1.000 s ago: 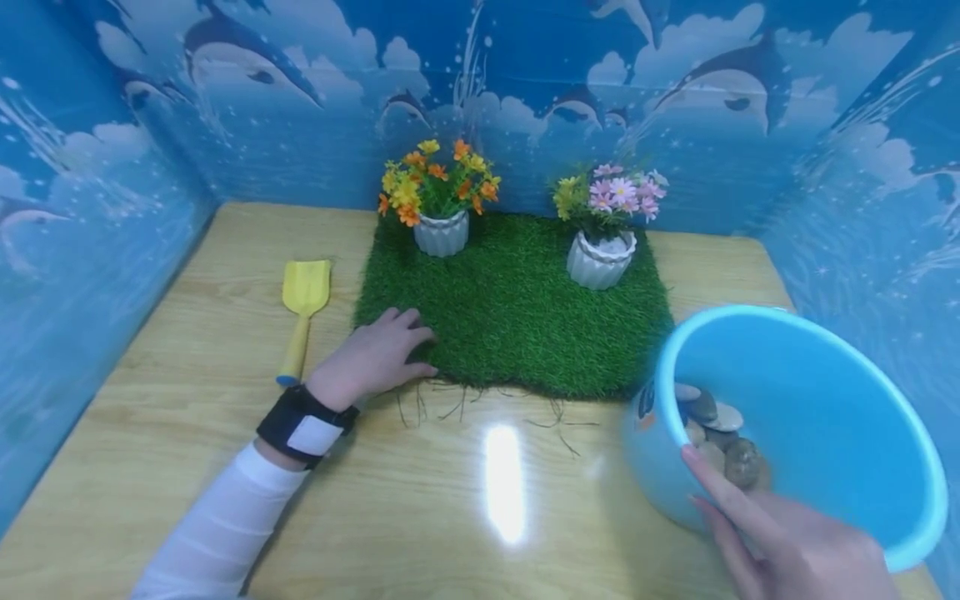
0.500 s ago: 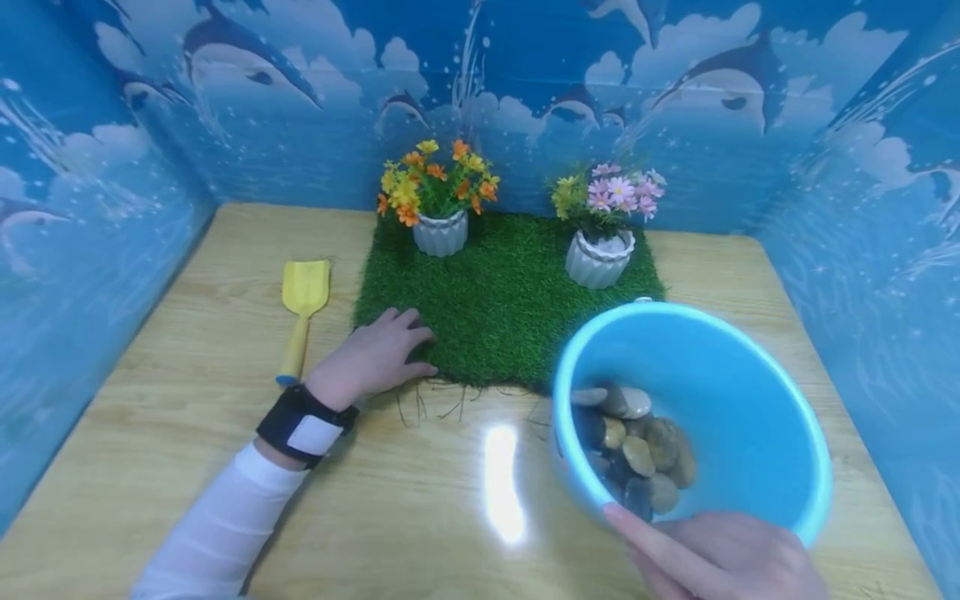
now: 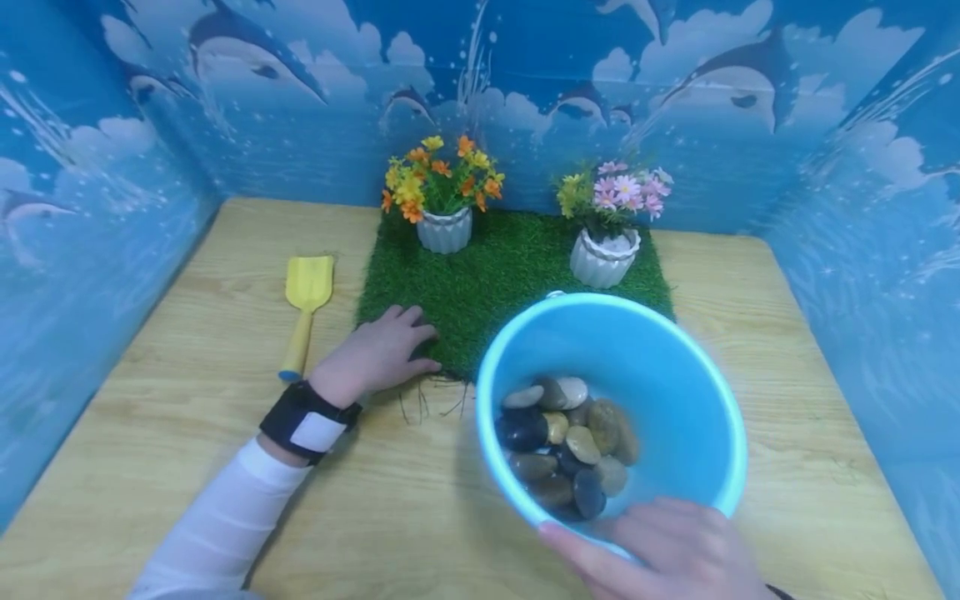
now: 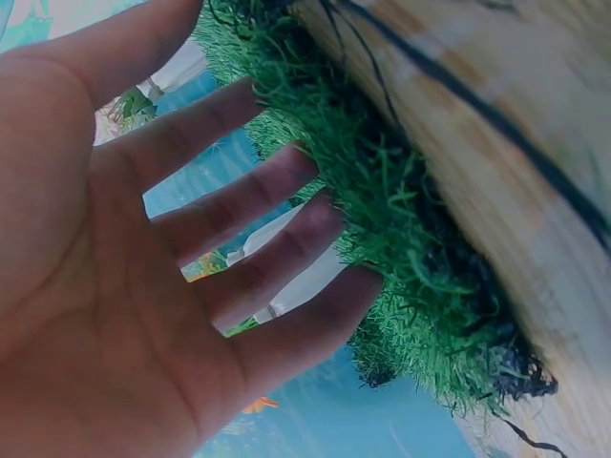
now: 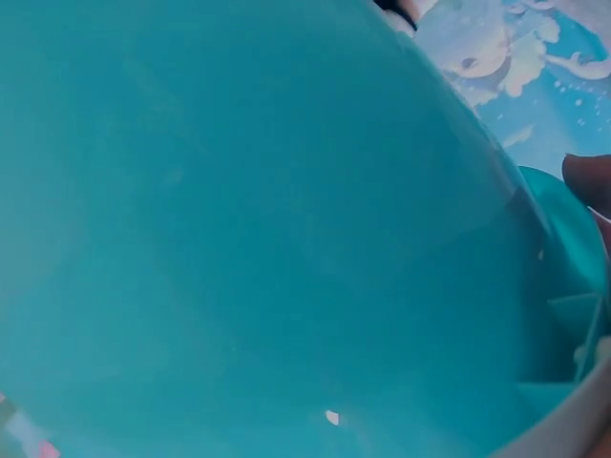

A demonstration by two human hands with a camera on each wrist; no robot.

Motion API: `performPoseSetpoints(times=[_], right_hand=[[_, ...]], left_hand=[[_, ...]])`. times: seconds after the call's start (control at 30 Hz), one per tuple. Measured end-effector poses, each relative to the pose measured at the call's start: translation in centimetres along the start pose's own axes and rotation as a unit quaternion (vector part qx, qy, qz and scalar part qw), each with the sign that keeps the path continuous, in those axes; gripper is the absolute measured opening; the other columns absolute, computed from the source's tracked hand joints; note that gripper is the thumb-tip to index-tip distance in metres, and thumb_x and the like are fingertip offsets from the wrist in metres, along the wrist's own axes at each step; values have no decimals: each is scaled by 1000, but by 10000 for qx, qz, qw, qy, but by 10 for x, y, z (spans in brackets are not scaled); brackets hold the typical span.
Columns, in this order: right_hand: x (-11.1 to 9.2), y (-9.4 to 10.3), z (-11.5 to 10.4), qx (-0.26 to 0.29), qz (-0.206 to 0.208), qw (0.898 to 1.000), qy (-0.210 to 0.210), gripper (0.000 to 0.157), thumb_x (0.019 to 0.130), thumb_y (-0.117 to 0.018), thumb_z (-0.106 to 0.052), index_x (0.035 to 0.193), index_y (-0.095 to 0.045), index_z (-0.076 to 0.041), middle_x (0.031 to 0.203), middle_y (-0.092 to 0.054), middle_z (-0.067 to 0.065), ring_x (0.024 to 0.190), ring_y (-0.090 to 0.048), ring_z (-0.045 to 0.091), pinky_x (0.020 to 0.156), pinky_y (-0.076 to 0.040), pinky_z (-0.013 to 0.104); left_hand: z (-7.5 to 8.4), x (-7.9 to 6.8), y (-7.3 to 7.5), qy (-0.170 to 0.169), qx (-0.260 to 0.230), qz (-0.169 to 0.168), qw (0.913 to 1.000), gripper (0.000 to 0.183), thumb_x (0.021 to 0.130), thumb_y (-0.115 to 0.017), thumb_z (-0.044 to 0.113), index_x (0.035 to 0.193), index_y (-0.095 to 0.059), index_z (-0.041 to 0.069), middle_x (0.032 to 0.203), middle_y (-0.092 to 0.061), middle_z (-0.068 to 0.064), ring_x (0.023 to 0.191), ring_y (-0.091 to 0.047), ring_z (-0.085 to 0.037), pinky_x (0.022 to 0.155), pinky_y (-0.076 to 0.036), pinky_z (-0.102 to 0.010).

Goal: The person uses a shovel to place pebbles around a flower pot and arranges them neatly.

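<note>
My right hand [image 3: 667, 554] grips the near rim of a light blue bucket [image 3: 682, 408]. Inside the bucket, smooth grey, black and tan stones [image 3: 582, 446] lie heaped toward its left side. The bucket overlaps the front right part of a green artificial grass mat [image 3: 502, 267] in the head view. Its blue wall [image 5: 239, 210] fills most of the right wrist view, and a fingertip [image 5: 587, 181] shows at the right edge. On the mat's front left corner rests my left hand [image 3: 378, 354]. In the left wrist view its fingers [image 4: 277, 258] are extended, tips at the grass [image 4: 401, 200].
A yellow toy shovel [image 3: 306, 312] lies on the wooden table [image 3: 375, 500] left of the mat. Two white pots stand on the mat, one with orange and yellow flowers [image 3: 444, 196], one with pink flowers [image 3: 615, 208]. Dolphin-printed blue walls [image 3: 510, 75] enclose the table's back and sides.
My right hand has brought the bucket leftward from the right side to in front of the mat, and more stones show inside. My left hand has stayed on the mat's corner.
</note>
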State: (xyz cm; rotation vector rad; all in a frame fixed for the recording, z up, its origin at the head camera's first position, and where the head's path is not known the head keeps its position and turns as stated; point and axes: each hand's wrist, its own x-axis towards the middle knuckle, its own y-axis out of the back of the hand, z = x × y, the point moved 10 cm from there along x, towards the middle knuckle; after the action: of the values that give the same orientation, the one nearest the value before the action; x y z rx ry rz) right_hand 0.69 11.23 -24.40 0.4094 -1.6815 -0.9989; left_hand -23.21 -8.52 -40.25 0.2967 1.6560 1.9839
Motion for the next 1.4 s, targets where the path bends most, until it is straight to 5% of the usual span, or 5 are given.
performPoseSetpoints(times=[0.5,0.77,1.1,1.27,1.4], right_hand=[[35,-32,-7,821,-671,9935,408,41,101,-54,-38,136,-60,-17,80,-59,-13,65,-51,-2,63,-38,9],[36,-38,-5,851,-703,9926,508,41,100,-55,-37,137,-59,-19,76,-57,-14,62,-47,-3,62,-35,8],[38,-37,-2,982,-831,9907,437,49,97,-61,-37,143,-53,-21,78,-55,-15,64,-43,-4,64,-32,7],[38,-37,-2,918,-889,9908,437,50,98,-59,-37,144,-51,-21,75,-51,-15,62,-39,-4,63,-30,7],[35,-37,-2,858,-946,9903,548,49,100,-57,-36,145,-50,-19,74,-51,-15,62,-39,-4,64,-30,6]], left_hand=[[-7,-7,-1,89,-727,-271,9969,48,97,-57,49,140,-56,27,157,-33,-16,143,-26,-44,104,-28,-69],[-15,-6,19,-245,-1031,4,9944,30,98,-59,45,120,-66,26,123,-62,-2,112,-58,-23,91,-49,-49],[-115,-40,78,989,-685,666,9905,66,98,-54,54,141,-50,4,144,-44,-25,125,-47,-44,99,-37,-64],[-172,-45,70,1294,-1176,385,9838,71,99,-57,49,146,-40,-2,148,-28,-35,128,-35,-55,99,-29,-71],[-186,-37,51,1177,-1122,19,9867,79,97,-59,49,150,-32,-3,152,-17,-38,135,-18,-61,102,-15,-75]])
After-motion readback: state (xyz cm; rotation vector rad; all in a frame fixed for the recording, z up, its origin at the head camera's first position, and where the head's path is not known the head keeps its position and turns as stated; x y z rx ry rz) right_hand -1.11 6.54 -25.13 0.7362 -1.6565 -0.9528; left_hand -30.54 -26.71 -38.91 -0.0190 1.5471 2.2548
